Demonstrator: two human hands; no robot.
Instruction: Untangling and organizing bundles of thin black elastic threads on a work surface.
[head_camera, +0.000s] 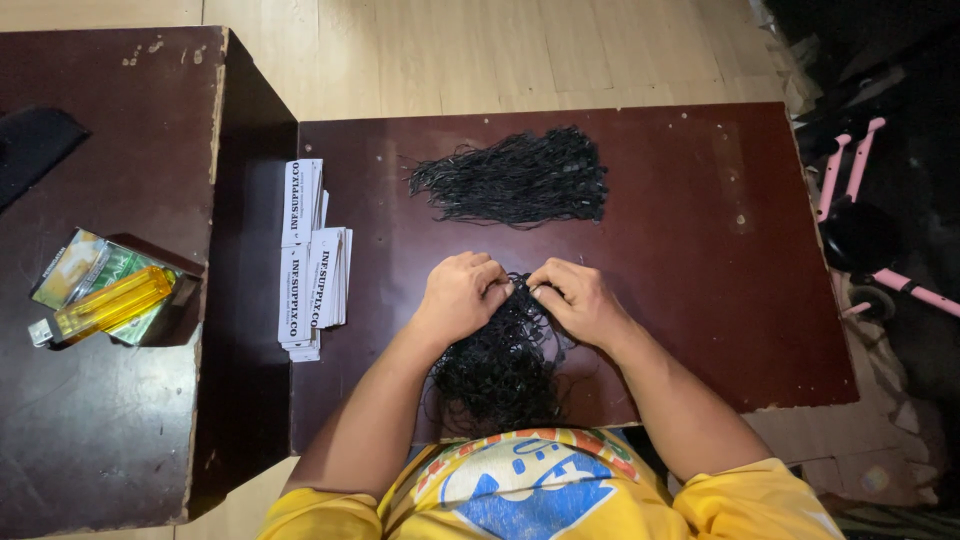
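Both the left hand (458, 297) and right hand (578, 300) pinch strands atop a near pile of black cords (500, 365) on the brown table (720, 300); light, limp, tangle-prone, best gripped by single ends.

Dark wooden tables (720, 250) on pale plank floor (480, 50).

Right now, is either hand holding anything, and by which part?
Both hands, left hand and right hand, pinch the far top edge of the black string bundle between their fingertips; the rest trails back toward the person's body.
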